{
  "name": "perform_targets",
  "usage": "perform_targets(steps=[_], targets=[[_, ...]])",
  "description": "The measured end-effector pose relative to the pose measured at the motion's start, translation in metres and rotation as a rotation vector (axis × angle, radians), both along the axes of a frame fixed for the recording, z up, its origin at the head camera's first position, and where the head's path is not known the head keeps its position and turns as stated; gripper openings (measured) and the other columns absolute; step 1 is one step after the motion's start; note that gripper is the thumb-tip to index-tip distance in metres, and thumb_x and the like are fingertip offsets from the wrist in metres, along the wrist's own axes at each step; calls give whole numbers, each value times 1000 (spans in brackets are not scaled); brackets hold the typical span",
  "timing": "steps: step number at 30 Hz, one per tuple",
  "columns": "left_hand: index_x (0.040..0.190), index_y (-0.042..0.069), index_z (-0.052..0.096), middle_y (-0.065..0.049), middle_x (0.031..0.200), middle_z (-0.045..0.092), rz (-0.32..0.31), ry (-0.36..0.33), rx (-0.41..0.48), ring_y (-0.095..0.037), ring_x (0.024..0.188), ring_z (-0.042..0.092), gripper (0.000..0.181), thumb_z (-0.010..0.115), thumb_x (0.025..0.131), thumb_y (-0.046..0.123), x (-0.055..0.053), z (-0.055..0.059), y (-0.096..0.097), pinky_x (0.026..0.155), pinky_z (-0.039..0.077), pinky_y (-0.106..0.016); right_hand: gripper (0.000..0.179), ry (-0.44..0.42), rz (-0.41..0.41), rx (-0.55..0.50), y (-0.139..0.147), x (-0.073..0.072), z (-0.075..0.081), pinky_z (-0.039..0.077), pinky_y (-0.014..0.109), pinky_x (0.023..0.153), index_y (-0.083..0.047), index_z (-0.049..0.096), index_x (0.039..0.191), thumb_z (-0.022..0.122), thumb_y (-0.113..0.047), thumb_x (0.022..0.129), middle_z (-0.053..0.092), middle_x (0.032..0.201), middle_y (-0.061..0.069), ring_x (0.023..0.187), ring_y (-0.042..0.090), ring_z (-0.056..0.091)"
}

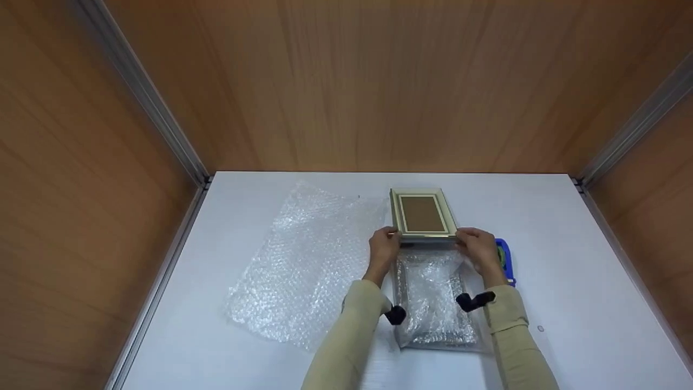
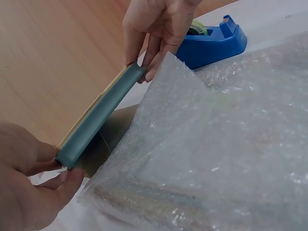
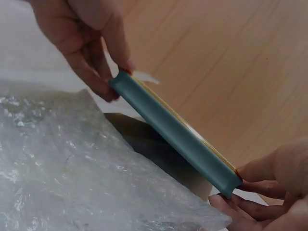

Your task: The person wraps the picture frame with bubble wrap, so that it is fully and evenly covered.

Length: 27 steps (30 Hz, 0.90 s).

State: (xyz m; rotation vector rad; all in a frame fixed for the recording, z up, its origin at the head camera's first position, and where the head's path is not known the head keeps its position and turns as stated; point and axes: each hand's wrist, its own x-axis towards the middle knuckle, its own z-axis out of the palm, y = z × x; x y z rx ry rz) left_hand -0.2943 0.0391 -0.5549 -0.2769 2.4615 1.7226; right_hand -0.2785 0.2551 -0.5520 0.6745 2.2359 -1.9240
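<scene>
A small picture frame (image 1: 450, 212) with a pale gold border and a brown centre is held up by both hands, its near edge raised in the wrist views. My left hand (image 1: 383, 250) pinches the near left corner between thumb and fingers. At the near right corner my right hand (image 1: 479, 250) pinches it the same way. The greenish side of the frame (image 2: 103, 113) faces the left wrist camera. Just nearer than it lies a larger frame in bubble wrap (image 1: 433, 303), between the two forearms.
A loose sheet of bubble wrap (image 1: 303, 265) spreads over the table (image 1: 178, 325) to the left. The blue tape dispenser (image 1: 507, 262) stands beside the right hand, partly hidden by it. Wooden panels (image 1: 352, 86) wall the table's back and sides.
</scene>
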Motion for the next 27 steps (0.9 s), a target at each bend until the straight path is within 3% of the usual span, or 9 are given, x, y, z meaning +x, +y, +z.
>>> perform_targets(steps=[8, 17, 27], targets=[[107, 1, 67, -6, 87, 67, 20, -56, 51, -12, 76, 63, 24, 59, 90, 16, 0, 3, -4, 65, 53, -23, 37, -21, -46, -60, -2, 1, 4, 51, 27, 85, 6, 53, 123, 56, -14, 91, 59, 106, 13, 94, 17, 60], [105, 0, 68, -8, 89, 69, 31, -10, 114, -12, 76, 64, 23, 63, 87, 13, -2, 8, -10, 65, 53, -22, 37, 20, -98, -88, -9, 5, 9, 51, 30, 86, 5, 54, 123, 59, -12, 90, 61, 94, 3, 89, 14, 62], [108, 1, 67, -5, 90, 68, 28, 25, 160, -10, 78, 64, 24, 61, 88, 14, 2, 19, -10, 68, 53, -21, 38, 111, -122, -109, -13, 10, 18, 50, 24, 85, 6, 53, 124, 59, -11, 90, 53, 119, 18, 80, 4, 64]])
